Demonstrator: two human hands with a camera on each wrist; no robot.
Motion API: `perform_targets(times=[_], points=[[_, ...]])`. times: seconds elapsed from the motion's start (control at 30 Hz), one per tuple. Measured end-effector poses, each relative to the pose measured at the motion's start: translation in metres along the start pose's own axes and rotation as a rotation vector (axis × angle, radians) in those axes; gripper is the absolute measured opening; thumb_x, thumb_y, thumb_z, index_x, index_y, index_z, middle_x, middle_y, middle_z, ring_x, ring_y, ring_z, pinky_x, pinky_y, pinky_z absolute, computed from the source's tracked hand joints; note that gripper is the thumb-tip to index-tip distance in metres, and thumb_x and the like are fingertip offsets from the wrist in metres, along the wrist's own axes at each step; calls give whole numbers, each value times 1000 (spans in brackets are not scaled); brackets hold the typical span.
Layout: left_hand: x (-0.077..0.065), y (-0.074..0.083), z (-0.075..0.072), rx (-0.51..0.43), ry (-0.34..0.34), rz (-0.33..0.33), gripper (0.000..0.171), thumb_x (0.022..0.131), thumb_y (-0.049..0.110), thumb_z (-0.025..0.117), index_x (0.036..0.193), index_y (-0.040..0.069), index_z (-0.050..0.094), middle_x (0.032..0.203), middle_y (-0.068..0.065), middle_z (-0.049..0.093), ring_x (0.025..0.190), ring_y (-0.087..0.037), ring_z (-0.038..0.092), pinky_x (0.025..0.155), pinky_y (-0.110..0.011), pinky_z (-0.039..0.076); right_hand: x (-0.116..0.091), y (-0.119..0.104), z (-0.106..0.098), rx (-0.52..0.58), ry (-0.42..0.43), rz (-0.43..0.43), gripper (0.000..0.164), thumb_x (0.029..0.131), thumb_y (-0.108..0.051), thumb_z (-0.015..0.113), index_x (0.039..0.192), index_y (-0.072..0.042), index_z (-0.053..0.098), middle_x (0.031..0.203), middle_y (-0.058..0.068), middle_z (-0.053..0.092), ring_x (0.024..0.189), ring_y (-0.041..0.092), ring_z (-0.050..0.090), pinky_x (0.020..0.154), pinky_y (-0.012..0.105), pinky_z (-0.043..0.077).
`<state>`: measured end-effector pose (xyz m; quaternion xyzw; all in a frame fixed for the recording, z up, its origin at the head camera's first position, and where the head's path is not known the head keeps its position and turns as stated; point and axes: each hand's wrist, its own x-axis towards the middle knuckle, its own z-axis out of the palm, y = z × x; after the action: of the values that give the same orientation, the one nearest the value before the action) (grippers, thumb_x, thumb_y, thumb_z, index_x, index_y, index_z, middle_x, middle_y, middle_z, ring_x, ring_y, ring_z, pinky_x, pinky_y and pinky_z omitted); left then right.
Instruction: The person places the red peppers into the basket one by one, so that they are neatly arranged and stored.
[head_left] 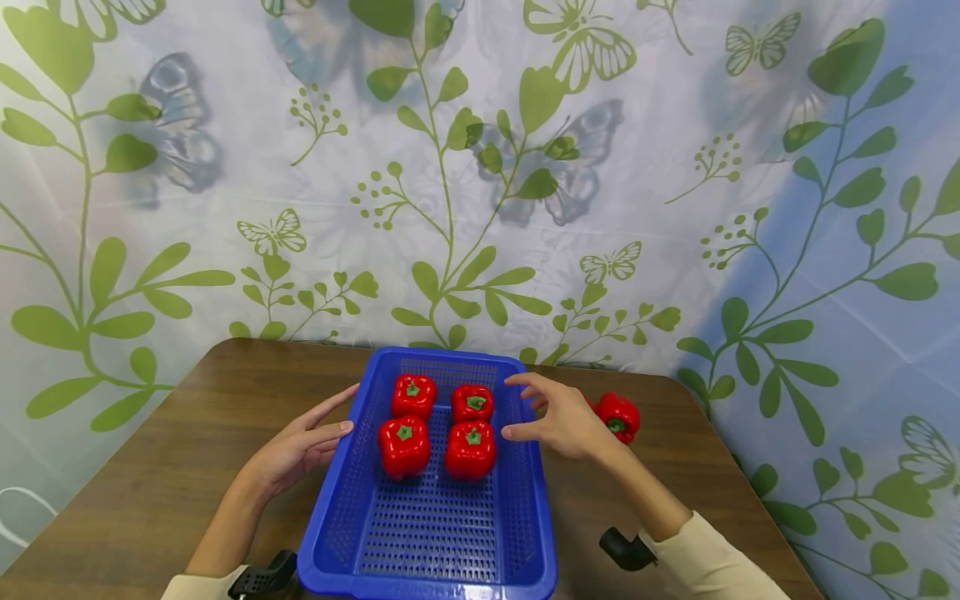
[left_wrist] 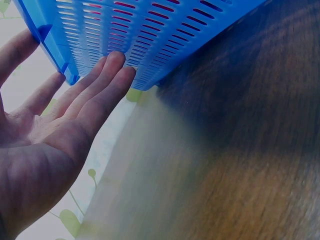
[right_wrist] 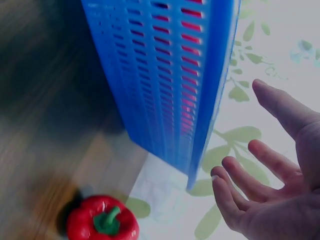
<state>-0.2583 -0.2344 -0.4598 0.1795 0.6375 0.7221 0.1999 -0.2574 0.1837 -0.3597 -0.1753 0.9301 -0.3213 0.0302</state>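
A blue plastic basket (head_left: 427, 533) with slotted walls stands on the table, with several red bell peppers (head_left: 405, 447) grouped in its far half, green stems up. My left hand (head_left: 296, 450) is at the basket's left side; in the left wrist view its thumb and fingertips (left_wrist: 117, 59) are right at the rim and the slotted wall. Over the right rim hovers my right hand (head_left: 558, 417), fingers loosely bent and holding nothing. The right wrist view shows this hand (right_wrist: 270, 200) apart from the basket wall. Another red bell pepper (head_left: 618, 417) lies right of the basket, beyond my right wrist.
The brown wooden table (head_left: 150, 500) extends to both sides of the basket. Behind its far edge hangs a pale curtain (head_left: 480, 208) printed with green leaves and butterflies. Each wrist wears a black strap device (head_left: 264, 577). A white cable (head_left: 22, 508) curves at the far left.
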Motion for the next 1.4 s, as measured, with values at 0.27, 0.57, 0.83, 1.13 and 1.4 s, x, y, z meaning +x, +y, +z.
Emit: perform_targets(times=[0.27, 0.57, 0.83, 1.13, 1.4], points=[[0, -1, 0, 14, 5, -1, 65, 108, 16, 46, 164, 19, 15, 152, -23, 47, 125, -29, 65, 100, -36, 55, -7, 10, -18, -58, 31, -8, 70, 82, -44, 83, 143, -22, 57, 129, 13, 66, 111, 31, 67, 85, 45, 58], [0, -2, 0, 19, 10, -4, 65, 107, 17, 47, 164, 19, 15, 152, -24, 47, 126, -30, 64, 100, -37, 56, -13, 22, -33, -70, 59, 37, 71, 81, -44, 83, 144, -26, 56, 135, 12, 63, 116, 30, 65, 88, 46, 57], [1, -2, 1, 13, 39, -30, 65, 107, 17, 48, 164, 22, 18, 153, -21, 47, 126, -28, 64, 101, -36, 55, -18, 37, -46, -104, 82, 42, 71, 84, -44, 81, 145, -19, 54, 139, 19, 61, 122, 40, 62, 96, 58, 53], [0, -1, 3, 10, 35, -19, 65, 107, 17, 48, 164, 22, 18, 152, -18, 49, 126, -29, 64, 101, -36, 55, -25, 61, -56, -113, 103, 102, 70, 85, -45, 80, 146, -23, 53, 143, 21, 57, 126, 43, 57, 95, 60, 52], [0, -1, 2, 13, 39, -22, 65, 107, 17, 48, 164, 22, 18, 153, -21, 48, 126, -30, 64, 101, -37, 55, -31, 85, -58, -124, 117, 136, 70, 87, -43, 79, 147, -18, 52, 144, 24, 56, 131, 47, 53, 98, 67, 47]])
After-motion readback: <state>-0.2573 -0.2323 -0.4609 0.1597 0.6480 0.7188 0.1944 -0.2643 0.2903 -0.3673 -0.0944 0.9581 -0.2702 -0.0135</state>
